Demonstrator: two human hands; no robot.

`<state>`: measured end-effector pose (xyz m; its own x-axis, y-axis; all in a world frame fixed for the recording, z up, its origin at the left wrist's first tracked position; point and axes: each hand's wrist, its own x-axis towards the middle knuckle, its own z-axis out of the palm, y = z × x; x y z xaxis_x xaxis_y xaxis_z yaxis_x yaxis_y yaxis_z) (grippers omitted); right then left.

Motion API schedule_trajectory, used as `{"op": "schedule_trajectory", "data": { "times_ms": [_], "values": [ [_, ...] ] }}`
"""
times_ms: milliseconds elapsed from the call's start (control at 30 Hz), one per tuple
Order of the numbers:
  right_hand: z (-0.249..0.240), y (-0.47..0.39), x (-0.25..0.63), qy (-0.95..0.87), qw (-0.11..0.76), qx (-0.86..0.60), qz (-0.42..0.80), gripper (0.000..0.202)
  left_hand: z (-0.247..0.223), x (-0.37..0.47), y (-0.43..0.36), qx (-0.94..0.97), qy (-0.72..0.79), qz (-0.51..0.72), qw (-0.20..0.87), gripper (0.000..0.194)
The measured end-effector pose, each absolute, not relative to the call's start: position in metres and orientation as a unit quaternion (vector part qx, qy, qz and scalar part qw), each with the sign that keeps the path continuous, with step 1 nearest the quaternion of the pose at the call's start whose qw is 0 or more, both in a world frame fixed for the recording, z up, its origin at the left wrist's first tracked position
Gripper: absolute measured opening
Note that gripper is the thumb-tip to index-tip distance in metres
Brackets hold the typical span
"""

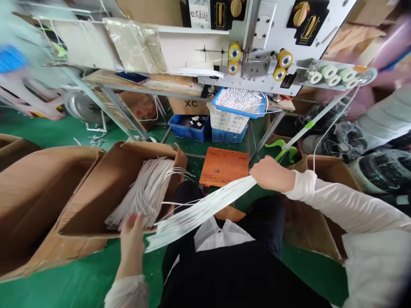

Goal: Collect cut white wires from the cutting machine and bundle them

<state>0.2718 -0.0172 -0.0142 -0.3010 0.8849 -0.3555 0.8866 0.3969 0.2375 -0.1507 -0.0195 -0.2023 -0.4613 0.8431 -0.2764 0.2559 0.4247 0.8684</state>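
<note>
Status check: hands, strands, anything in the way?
Right hand gripping white strand bundle. Left hand beside its loose end, grip unclear. Cardboard box close by; nothing visibly blocking the bundle.

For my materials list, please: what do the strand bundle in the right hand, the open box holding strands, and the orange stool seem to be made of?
Bundle: likely plastic, perhaps plastic-coated wire; it looks smooth and white, but any core is not visible.
Box: cardboard, matte brown, with bent walls.
Stool: probably varnished wood, from its streaked top and slight sheen.
</note>
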Motion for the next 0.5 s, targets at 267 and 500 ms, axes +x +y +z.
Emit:
{"op": "schedule_trajectory", "data": {
  "times_ms": [267,500],
  "values": [
    [0.023,0.000,0.216,0.799,0.267,0.534,0.068,0.018,-0.086,0.070,0.021,0.787,0.281,0.244,0.493,0.055],
    [0.058,0.025,0.225,0.825,0.144,0.540,0.085,0.016,-0.090,0.106,0.043,0.738,0.314,0.335,0.494,0.008]
  ]
}}
